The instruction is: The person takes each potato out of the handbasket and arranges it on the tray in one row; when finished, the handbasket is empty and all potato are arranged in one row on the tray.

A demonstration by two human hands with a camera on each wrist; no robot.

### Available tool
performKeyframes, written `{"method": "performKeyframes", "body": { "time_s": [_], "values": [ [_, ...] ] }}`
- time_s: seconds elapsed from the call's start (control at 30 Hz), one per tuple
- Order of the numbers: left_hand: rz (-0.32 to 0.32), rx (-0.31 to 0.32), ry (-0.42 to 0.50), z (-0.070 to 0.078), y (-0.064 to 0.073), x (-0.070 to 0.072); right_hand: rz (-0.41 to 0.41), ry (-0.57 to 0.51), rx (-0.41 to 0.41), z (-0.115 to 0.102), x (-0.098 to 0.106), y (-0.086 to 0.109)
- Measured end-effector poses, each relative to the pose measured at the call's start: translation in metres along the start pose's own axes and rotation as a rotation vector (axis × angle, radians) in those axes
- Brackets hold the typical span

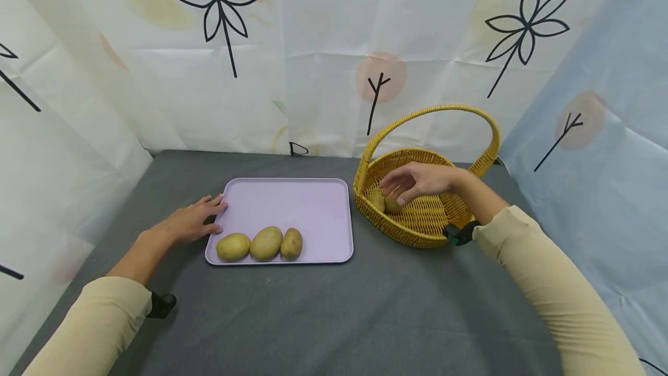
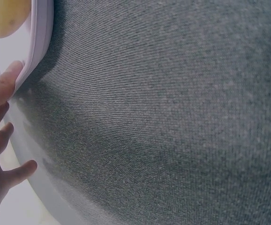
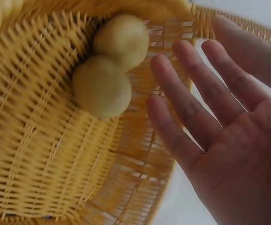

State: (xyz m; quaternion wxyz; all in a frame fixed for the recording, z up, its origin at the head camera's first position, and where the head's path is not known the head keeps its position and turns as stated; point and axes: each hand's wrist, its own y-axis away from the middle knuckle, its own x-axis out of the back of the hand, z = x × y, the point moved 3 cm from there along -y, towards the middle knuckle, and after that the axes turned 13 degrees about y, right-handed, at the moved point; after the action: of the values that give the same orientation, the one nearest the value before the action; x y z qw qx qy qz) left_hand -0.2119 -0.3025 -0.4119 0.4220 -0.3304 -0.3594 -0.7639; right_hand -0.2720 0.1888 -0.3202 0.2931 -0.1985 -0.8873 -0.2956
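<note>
My left hand (image 1: 195, 219) rests at the left edge of a pale purple tray (image 1: 297, 205), fingers spread along the rim. In the left wrist view the thumb (image 2: 11, 72) lies over the tray's rim. Three potatoes, one at the left (image 1: 233, 246), a larger one in the middle (image 1: 267, 243) and a smaller one (image 1: 291, 243), lie in a row along the tray's front. Over the yellow wicker basket (image 1: 425, 222) hovers my right hand (image 1: 417, 181), holding nothing, its fingers extended. Two potatoes, one nearer (image 3: 102, 86) and one beyond it (image 3: 122, 42), sit touching inside the basket.
A tall arched handle (image 1: 443, 108) rises over the basket. Dark grey cloth (image 1: 334, 318) covers the table. Patterned white curtains (image 1: 318, 33) hang behind and at the sides, and the basket stands close to the back one.
</note>
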Motion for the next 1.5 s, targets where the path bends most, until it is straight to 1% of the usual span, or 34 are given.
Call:
{"method": "performKeyframes", "body": {
  "time_s": [0.17, 0.27, 0.4, 0.53, 0.67, 0.73, 0.87, 0.97, 1.03, 1.1, 1.27, 1.5],
  "values": [
    [-0.001, 0.005, 0.003, -0.001, 0.000, -0.002, 0.048, -0.010, -0.031, 0.019, 0.006, 0.001],
    [0.000, 0.004, 0.008, 0.000, 0.000, -0.001, 0.056, -0.040, -0.057, 0.029, 0.008, 0.001],
    [0.002, -0.002, 0.006, 0.002, 0.001, 0.000, 0.041, -0.097, -0.093, 0.041, 0.008, -0.001],
    [0.003, -0.003, 0.005, 0.002, 0.001, 0.000, 0.002, -0.183, -0.125, 0.051, 0.006, -0.004],
    [0.001, -0.001, 0.006, 0.001, 0.000, -0.001, -0.045, -0.259, -0.179, 0.059, 0.003, -0.008],
    [0.001, -0.002, 0.007, 0.001, 0.000, -0.001, -0.056, -0.272, -0.216, 0.062, 0.002, -0.009],
    [0.002, -0.003, 0.009, 0.002, 0.000, -0.001, -0.066, -0.294, -0.293, 0.065, -0.001, -0.013],
    [0.009, -0.014, 0.017, 0.003, 0.002, 0.000, -0.075, -0.302, -0.323, 0.064, -0.003, -0.016],
    [0.013, -0.023, 0.024, 0.005, 0.004, 0.001, -0.073, -0.308, -0.333, 0.063, -0.004, -0.019],
    [0.017, -0.030, 0.025, 0.006, 0.005, 0.002, -0.069, -0.289, -0.334, 0.061, -0.005, -0.022],
    [0.013, -0.017, 0.021, 0.005, 0.005, 0.002, -0.061, -0.255, -0.338, 0.058, -0.008, -0.027],
    [0.015, -0.032, 0.020, 0.005, 0.004, 0.002, -0.051, -0.283, -0.337, 0.061, -0.010, -0.029]
  ]
}}
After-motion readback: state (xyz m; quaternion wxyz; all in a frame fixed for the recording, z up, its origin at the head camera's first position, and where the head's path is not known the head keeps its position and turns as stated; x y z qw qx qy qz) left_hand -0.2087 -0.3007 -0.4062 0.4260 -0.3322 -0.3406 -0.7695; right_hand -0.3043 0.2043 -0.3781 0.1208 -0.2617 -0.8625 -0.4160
